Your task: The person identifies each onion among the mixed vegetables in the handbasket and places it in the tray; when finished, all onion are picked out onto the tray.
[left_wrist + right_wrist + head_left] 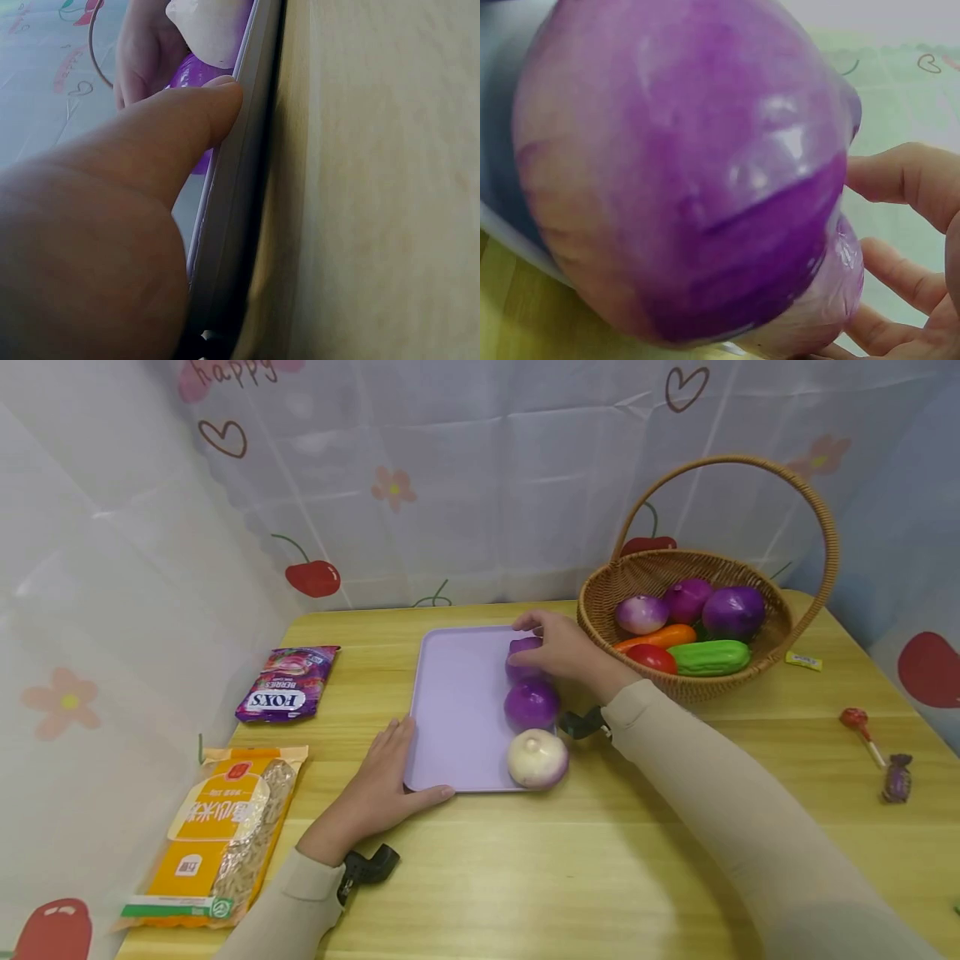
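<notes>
A pale lilac tray (465,718) lies on the wooden table. Along its right side stand three onions in a row: a purple onion (525,671) at the far end, a glossy purple onion (531,705) in the middle, and a white onion with a purple side (537,759) at the near corner. My right hand (566,647) holds the far onion, thumb on the near side and fingers around its back; the middle onion fills much of the right wrist view. My left hand (378,777) rests at the tray's near left corner, fingers straight along the left rim, thumb (202,112) on the near rim.
A wicker basket (693,689) with a tall handle holds onions, a carrot, a tomato and a green vegetable at the back right. A purple candy bag (288,683) and an orange noodle packet (217,835) lie left. A lollipop (858,727) and wrapped sweet (897,778) lie right.
</notes>
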The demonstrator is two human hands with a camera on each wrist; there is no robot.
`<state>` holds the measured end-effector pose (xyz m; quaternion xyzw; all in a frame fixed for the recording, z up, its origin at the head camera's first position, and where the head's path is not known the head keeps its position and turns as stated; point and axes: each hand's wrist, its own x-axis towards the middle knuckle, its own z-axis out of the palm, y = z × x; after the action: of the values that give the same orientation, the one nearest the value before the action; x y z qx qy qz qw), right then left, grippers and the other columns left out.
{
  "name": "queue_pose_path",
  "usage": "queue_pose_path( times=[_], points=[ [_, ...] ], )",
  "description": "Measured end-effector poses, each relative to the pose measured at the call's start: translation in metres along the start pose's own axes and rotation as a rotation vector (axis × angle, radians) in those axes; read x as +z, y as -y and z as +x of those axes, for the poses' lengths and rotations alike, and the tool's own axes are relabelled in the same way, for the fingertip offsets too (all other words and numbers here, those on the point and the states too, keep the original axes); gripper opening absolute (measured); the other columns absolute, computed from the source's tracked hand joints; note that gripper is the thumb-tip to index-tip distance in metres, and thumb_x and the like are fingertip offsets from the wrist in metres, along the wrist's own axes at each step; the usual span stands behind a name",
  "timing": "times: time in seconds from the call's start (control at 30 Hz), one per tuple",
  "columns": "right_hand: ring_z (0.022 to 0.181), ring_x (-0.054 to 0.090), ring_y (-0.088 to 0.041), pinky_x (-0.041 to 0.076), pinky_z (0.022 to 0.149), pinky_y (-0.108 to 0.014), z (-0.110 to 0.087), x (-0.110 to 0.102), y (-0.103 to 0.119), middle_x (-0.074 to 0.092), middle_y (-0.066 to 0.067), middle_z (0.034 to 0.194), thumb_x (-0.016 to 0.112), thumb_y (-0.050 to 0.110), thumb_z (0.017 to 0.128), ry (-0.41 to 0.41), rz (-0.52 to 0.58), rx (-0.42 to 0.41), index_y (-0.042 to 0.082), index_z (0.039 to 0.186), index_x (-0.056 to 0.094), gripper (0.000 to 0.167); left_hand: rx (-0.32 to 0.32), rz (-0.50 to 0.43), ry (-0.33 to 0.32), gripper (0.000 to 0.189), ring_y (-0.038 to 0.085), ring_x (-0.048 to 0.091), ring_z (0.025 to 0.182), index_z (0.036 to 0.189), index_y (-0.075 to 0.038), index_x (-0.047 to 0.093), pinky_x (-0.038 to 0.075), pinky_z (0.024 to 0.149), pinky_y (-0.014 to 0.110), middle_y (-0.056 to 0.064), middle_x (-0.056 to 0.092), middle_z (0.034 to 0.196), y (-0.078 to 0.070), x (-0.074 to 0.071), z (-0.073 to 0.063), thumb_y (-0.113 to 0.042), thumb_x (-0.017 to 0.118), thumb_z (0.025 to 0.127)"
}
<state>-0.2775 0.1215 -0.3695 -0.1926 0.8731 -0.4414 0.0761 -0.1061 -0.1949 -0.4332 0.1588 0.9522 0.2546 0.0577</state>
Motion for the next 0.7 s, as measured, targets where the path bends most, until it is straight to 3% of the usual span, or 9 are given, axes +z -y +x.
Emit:
queue_pose_path(
  times=[0.4,0.7],
  points=[
    [0.120,0.060,-0.034,0.048,0.107,-0.046,-0.0040,0.0021,0.0043,0.064,-0.019,0.137,0.085,0.013,0.089,-0.006,-0.080,-0.024,0.001,0.134,0.063,0.051,-0.001,-0.001,-0.007,0.127,0.035,0.004,0.159,0.167,0.002,0.010,0.003,0.127,0.047,0.020,0.010,0.173,0.0001,-0.0009,-0.0010,-0.079,0.066,0.087],
    [0.124,0.059,-0.035,0.044,0.112,-0.045,-0.0035,0.0046,0.0006,0.065,-0.020,0.132,0.087,0.014,0.089,-0.018,-0.130,-0.049,-0.002,0.134,0.063,0.053,0.003,0.000,-0.007,0.127,0.035,0.003,0.159,0.167,0.002,0.010,0.002,0.128,0.047,0.019,0.010,0.173,0.0011,0.0001,-0.0008,-0.080,0.066,0.087]
  ],
)
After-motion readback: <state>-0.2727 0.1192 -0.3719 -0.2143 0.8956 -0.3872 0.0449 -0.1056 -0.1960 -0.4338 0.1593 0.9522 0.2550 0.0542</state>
